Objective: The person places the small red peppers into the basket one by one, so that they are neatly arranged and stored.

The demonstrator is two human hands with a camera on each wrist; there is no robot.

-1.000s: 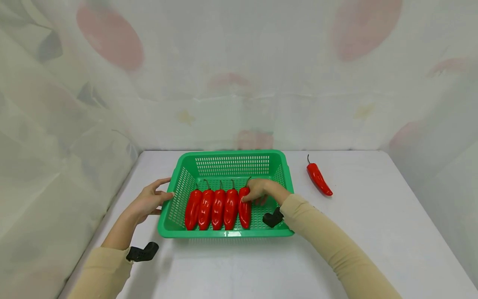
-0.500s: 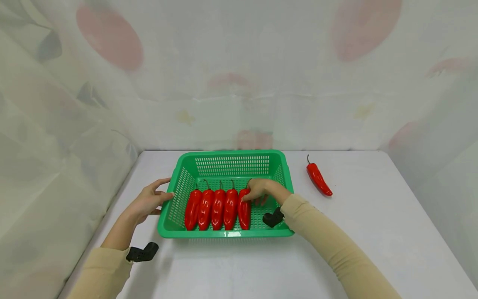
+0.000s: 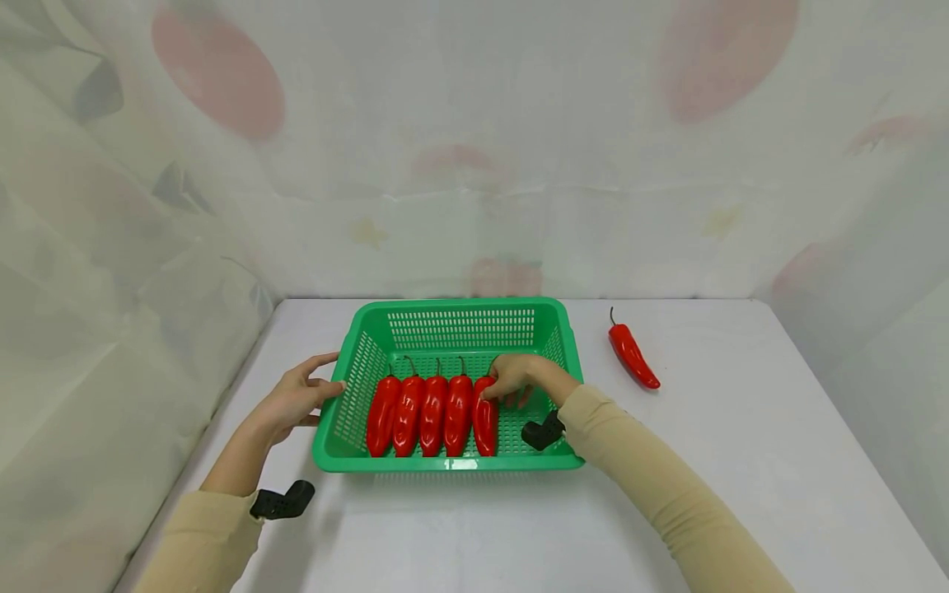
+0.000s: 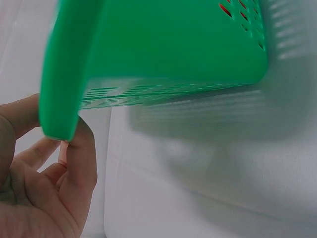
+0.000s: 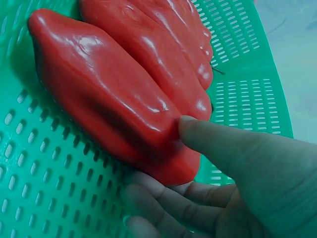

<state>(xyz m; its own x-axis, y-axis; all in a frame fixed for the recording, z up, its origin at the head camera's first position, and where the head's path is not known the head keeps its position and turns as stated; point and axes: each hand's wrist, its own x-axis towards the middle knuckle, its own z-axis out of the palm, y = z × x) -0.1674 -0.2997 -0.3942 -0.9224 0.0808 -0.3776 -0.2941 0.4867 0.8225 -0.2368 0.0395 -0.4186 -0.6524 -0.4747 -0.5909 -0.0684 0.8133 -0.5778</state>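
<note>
A green plastic basket [image 3: 445, 464] with slotted walls stands on the white table, holding several red chili peppers [image 3: 433, 420] side by side, stems toward the back. My left hand [image 3: 292, 399] grips the basket's left rim; in the left wrist view the thumb and a bent finger [image 4: 81, 163] pinch the rim edge. Inside the basket, my right hand [image 3: 519, 376] holds the rightmost red pepper [image 3: 485, 424] near its stem end. In the right wrist view the thumb [image 5: 213, 141] lies on that pepper's upper side, with the other fingers beside and under it. Its stem is partly hidden.
One more red pepper [image 3: 633, 356] lies on the table [image 3: 726, 445] to the right of the basket. A pale patterned sheet [image 3: 460, 231] hangs behind the table and along both sides. Each wrist carries a black camera mount [image 3: 284, 500].
My right hand and the rightmost pepper have shifted only slightly, the pepper settling a little toward the near side of the basket. The left hand and basket have stayed in place.
</note>
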